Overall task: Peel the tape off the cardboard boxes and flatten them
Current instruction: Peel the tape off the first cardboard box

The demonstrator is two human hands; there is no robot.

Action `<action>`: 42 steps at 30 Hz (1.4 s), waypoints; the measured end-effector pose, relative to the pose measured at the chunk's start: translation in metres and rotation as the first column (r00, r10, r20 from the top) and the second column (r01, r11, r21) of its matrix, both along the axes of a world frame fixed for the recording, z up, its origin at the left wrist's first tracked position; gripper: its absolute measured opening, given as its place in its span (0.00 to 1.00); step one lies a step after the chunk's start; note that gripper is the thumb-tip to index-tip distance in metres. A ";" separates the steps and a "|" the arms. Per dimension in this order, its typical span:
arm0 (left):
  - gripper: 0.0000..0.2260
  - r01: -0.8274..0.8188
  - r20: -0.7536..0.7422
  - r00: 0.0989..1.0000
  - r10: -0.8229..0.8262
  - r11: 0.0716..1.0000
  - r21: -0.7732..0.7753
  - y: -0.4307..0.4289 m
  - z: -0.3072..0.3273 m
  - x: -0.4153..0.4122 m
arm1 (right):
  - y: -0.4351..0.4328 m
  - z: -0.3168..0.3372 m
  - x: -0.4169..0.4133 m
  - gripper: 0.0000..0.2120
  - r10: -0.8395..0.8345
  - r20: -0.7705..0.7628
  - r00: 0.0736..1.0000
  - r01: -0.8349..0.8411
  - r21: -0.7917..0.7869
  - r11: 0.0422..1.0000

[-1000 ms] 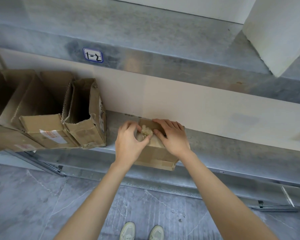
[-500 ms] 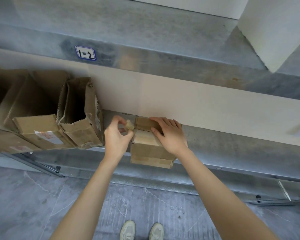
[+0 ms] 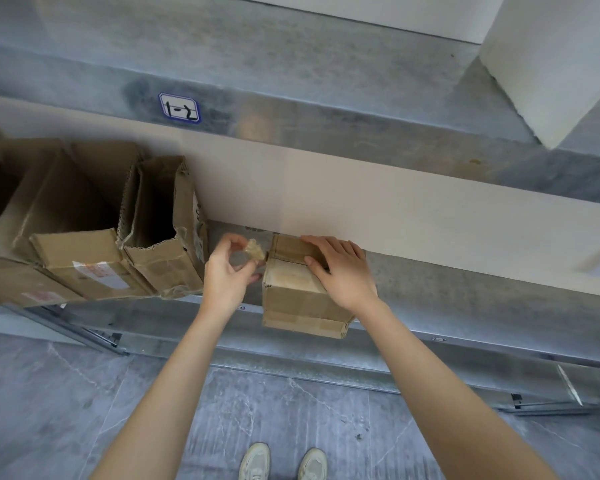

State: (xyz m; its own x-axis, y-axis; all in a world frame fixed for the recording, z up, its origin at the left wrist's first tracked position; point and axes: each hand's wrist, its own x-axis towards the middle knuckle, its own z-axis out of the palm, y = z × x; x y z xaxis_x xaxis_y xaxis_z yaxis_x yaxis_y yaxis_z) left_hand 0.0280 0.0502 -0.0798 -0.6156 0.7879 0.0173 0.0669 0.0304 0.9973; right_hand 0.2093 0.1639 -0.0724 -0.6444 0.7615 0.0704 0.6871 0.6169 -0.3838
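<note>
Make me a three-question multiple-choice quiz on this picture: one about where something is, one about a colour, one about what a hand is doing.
1. Where does the small box stand?
A) on the floor
B) on the metal shelf, right of the open boxes
C) inside an open box

2. What colour borders the label?
A) red
B) blue
C) green

3. What is the left hand doing?
A) pinching a tape wad
B) lying flat on the box
C) hanging empty

Answers: 1 B, it sits on the shelf beside them; 2 B, a blue outline frames the handwriting; 3 A, its fingertips hold crumpled tape.
</note>
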 end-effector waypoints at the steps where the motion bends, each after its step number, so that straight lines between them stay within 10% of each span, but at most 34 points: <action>1: 0.15 0.015 -0.023 1.000 -0.015 1.000 -0.006 0.000 0.000 0.000 | 0.000 0.000 0.000 0.18 0.000 0.000 1.000 0.000 -0.001 1.000; 17: 0.20 0.212 -0.564 0.786 -0.255 0.967 -0.141 0.013 0.008 -0.020 | 0.000 0.004 0.000 0.18 0.007 0.004 1.000 -0.007 -0.009 1.000; 42: 0.14 0.323 -0.352 0.881 -0.315 0.946 -0.038 0.016 0.002 -0.035 | -0.035 0.009 -0.060 0.29 -0.135 -0.051 0.990 0.135 -0.002 0.991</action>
State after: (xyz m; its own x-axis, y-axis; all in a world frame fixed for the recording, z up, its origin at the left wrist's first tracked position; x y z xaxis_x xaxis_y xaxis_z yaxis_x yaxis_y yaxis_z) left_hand -0.0073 0.0662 -0.0774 -0.2820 0.9378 0.2028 0.4123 -0.0724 0.9082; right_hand 0.1491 0.1286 -0.0635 -0.5313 0.8410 0.1018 0.7439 0.5206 -0.4190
